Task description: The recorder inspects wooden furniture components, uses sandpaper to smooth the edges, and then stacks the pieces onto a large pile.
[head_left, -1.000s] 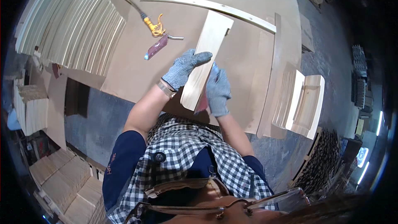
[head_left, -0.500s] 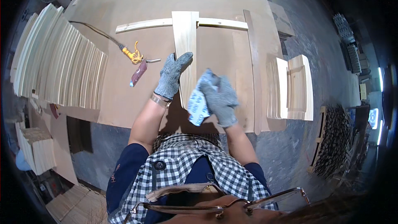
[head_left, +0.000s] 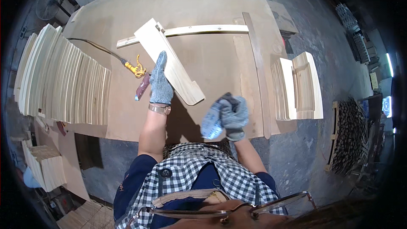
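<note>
My left hand [head_left: 161, 85], in a grey knit glove, grips the left edge of a pale wooden board [head_left: 177, 71]. The board slants from upper left to lower right over the table and has a notch cut near each end. My right hand [head_left: 236, 113], also gloved, is closed on a folded sheet of sandpaper [head_left: 212, 122] with a printed blue-white back. It is held right of the board's near end, apart from it, and slightly blurred. Left of my left hand lie a yellow air blow gun [head_left: 136, 68] on a hose and a dark red sanding piece [head_left: 143, 86].
Beneath the board's far end, a light wooden batten [head_left: 207, 29] lies across the table [head_left: 114, 114]. A long brown strip [head_left: 257, 68] runs along the right side. Stacks of boards stand at left [head_left: 72, 76] and right [head_left: 306, 87].
The board has turned from nearly upright to a slant, its far end swinging left. My left hand has moved a little left with it. My right hand and the sandpaper have drawn away to the right.
</note>
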### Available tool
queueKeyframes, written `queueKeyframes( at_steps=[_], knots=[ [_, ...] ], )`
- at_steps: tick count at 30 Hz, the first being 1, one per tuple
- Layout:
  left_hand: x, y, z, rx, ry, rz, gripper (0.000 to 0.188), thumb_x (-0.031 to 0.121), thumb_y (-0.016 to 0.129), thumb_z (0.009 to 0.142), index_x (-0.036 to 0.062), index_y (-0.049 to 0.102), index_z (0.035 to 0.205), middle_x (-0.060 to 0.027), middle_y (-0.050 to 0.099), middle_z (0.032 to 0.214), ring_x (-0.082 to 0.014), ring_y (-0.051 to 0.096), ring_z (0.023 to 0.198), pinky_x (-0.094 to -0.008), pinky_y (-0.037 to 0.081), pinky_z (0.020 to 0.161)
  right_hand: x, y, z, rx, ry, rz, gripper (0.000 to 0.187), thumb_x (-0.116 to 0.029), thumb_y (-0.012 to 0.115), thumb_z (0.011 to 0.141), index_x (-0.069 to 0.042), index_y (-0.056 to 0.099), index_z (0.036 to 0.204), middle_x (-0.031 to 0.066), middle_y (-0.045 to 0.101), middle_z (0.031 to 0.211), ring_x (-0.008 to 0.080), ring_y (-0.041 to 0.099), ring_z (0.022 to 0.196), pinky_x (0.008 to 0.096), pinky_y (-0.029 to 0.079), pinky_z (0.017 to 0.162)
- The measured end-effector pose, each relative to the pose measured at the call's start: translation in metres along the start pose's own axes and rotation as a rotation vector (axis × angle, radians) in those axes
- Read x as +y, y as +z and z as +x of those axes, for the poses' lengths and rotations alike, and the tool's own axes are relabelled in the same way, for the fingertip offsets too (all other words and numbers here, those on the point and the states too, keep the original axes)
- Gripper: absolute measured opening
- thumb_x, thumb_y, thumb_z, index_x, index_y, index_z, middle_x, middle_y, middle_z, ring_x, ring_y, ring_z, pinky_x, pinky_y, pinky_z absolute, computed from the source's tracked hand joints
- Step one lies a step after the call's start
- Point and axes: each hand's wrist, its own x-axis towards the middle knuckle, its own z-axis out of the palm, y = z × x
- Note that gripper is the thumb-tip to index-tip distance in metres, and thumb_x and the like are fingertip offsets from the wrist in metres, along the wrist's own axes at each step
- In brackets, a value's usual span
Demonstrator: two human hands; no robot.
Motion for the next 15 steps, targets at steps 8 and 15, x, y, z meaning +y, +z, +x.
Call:
queueKeyframes(
  at_steps=[8,15],
  knots=[
    [-0.011,-0.002,-0.025,0.015,-0.092,-0.057,0.046,0.029,0.060,0.081,0.0067,0.047,0.119,-0.0070,0.052,0.110,-0.0198,0.051,0.100,-0.0338,0.042,0.087,-0.023,0.013,0.003,-0.167,-0.235,-0.381,0.024,-0.032,0.068,0.073,-0.011,0.059,0.077,0.0081,0.054,0.060,0.0246,0.054,0.052,0.0338,0.041,0.046],
    [0.001,0.007,-0.045,0.036,-0.099,0.011,0.050,0.032,0.060,0.081,0.0068,0.044,0.120,-0.0080,0.049,0.112,-0.0219,0.049,0.101,-0.0376,0.042,0.085,0.034,0.003,0.003,0.143,0.011,0.000,0.028,-0.032,0.063,0.079,-0.006,0.055,0.073,0.0060,0.050,0.064,0.0191,0.050,0.057,0.0293,0.041,0.054]
  ],
)
